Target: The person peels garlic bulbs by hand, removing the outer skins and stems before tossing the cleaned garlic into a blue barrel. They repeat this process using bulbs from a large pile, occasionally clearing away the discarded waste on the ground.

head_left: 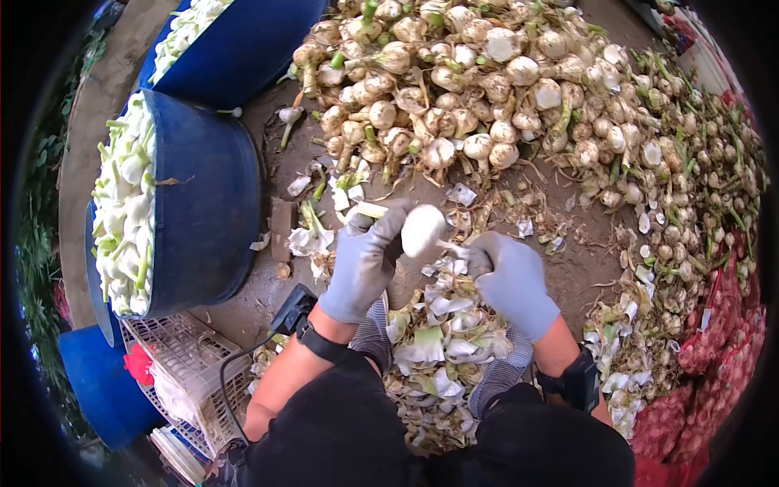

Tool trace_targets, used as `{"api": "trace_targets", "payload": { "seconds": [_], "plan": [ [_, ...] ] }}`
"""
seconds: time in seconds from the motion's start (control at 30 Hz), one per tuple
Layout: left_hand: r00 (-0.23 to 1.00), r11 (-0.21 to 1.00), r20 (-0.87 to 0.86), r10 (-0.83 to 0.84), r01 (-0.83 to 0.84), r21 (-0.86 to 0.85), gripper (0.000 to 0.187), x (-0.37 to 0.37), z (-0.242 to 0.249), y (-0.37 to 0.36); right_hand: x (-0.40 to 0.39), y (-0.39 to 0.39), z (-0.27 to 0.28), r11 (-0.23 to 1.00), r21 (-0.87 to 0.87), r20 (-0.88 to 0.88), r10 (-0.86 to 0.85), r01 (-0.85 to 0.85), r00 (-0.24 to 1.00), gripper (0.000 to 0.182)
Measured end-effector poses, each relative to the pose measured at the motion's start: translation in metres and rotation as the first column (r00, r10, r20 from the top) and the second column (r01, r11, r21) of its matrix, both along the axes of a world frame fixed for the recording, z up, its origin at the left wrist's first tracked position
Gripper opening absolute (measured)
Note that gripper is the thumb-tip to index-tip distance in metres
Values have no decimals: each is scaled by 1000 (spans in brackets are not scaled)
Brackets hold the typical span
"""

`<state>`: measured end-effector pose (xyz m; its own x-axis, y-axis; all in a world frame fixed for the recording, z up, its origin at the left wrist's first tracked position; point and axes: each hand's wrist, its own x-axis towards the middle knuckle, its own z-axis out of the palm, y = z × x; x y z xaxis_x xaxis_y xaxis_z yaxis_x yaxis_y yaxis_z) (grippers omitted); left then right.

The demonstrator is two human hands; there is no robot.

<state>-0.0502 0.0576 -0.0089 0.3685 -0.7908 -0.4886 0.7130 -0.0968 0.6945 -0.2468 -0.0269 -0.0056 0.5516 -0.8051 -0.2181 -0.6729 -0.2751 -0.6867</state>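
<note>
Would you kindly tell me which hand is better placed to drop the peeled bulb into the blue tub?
Probably the left hand: it grips the bulb and is nearer the blue tub.

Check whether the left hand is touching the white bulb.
Touching. The head view shows the left hand in a grey glove wrapped around the stem end of the white bulb, no gap between them.

No text, label, brand, number or sign can be read anywhere in this view. The surfaces that might carry print, such as the blue tubs, the white plastic crate, the grey gloves on the left hand and right hand, and the black wrist bands, show no markings that can be made out
</note>
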Motion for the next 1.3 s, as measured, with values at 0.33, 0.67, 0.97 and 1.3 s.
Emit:
{"api": "trace_targets", "payload": {
  "seconds": [0.33, 0.67, 0.97, 1.3],
  "plan": [
    [968, 992, 247, -55, 24, 124, 30, 8, -4, -3, 43, 0, 8, 999, 30, 438, -32, 21, 899, 25],
    [944, 971, 293, -151, 198, -137, 19, 79, 84, -22, 58, -27, -37, 972, 173, 359, -215, 161, 908, 12],
    [934, 983, 350, -77, 130, -131, 17, 79, 79, -38, 122, -19, 50, 886, 447, 741, -442, 120, 505, 20],
    [997, 946, -26, -79, 66, -317, 23, 58, 58, 8, 72, -36, -6, 616, 785, 438, -625, 63, 646, 20]
  ]
}}
